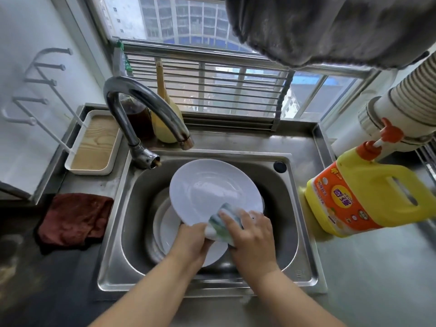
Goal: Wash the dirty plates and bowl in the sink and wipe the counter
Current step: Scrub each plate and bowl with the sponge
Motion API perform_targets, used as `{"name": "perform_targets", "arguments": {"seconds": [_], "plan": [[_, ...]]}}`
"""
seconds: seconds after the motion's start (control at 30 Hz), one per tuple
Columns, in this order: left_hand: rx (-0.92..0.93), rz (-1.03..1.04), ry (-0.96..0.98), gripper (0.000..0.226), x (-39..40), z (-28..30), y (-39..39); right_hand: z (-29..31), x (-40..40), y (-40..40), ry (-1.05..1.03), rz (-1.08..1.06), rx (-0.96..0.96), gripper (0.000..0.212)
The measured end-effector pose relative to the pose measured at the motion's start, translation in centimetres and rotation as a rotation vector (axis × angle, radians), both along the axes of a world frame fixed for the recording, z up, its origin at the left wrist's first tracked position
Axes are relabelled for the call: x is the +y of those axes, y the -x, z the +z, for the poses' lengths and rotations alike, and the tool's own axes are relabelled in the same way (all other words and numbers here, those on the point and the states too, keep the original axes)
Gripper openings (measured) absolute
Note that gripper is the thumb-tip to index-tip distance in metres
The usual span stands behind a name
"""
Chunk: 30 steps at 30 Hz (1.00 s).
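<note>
Round glossy white plate [212, 187], soft sponge [224, 223], steel sink [304, 274]

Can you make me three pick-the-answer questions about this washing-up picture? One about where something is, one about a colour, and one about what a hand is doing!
1. Where does the dark red cloth lie?
A. In the sink
B. On the counter left of the sink
C. Over the tap

2. What colour is the big soap bottle?
A. Yellow with an orange label
B. Blue
C. Green

3. What is the right hand doing?
A. Resting on the counter
B. Turning the tap
C. Pressing a sponge on the white plate

Answers: 1 B, the cloth sits on the dark counter beside the basin. 2 A, its body is yellow. 3 C, its fingers grip the sponge against the plate, which the left hand holds.
</note>
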State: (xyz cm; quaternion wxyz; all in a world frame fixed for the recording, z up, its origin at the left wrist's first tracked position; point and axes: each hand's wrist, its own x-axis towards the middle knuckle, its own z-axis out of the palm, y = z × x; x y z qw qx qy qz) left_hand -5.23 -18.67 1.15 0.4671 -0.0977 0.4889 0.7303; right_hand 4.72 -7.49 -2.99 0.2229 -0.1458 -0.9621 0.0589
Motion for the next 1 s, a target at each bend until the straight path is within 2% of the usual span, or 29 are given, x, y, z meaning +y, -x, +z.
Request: {"name": "perform_targets", "arguments": {"seconds": [0.07, 0.13, 0.2, 0.27, 0.37, 0.43, 0.5, 0.57, 0.63, 0.73, 0.83, 0.9, 1.0], "plan": [[0.020, -0.142, 0.057, 0.052, -1.4, 0.1, 1.6, 0.0, 2.2, -1.0, -0.052, 0.069, -0.050, 0.062], [0.007, -0.225, 0.082, 0.056, -3.3, -0.6, 4.0, 0.4, 5.3, -1.9, -0.090, 0.012, -0.049, 0.062], [-0.020, -0.100, 0.059, 0.060, -3.1, -0.9, 3.5, 0.9, 5.1, -1.5, -0.021, -0.073, -0.038, 0.058], [-0.028, 0.045, 0.000, 0.063, -1.7, -1.5, 1.2, 0.6, 2.3, -0.4, 0.012, -0.050, -0.036, 0.061], [-0.055, -0.033, -0.004, 0.057, -2.0, -1.2, 1.0, -0.2, 1.4, -1.0, -0.020, 0.080, -0.087, 0.068], [-0.047, -0.119, 0.033, 0.055, -3.2, -1.7, 3.1, -0.1, 4.3, -1.6, -0.070, 0.047, -0.086, 0.066], [-0.024, -0.045, 0.036, 0.064, -2.9, -1.7, 3.6, 0.2, 4.6, -1.0, -0.034, -0.050, -0.067, 0.061], [-0.004, 0.050, -0.005, 0.076, -1.4, -1.7, 1.9, 0.0, 2.0, 0.3, 0.015, -0.054, -0.041, 0.058], [-0.005, 0.024, -0.013, 0.074, -0.8, -1.4, 0.8, -0.7, 0.1, 0.4, 0.000, 0.020, -0.028, 0.062], [-0.010, -0.113, 0.086, 0.072, -2.9, -1.8, 3.5, -0.2, 4.0, -0.7, -0.076, 0.063, -0.068, 0.061], [-0.026, 0.025, 0.082, 0.070, -2.6, -1.9, 3.6, 0.3, 4.2, -0.2, -0.014, -0.053, -0.058, 0.057], [-0.019, 0.105, 0.065, 0.063, -0.9, -1.5, 1.4, 0.1, 1.0, 0.8, 0.017, -0.013, -0.054, 0.059], [-0.047, -0.003, 0.076, 0.062, -1.3, -0.7, 1.7, -0.1, 1.2, 0.4, -0.018, 0.104, -0.079, 0.062]]}}
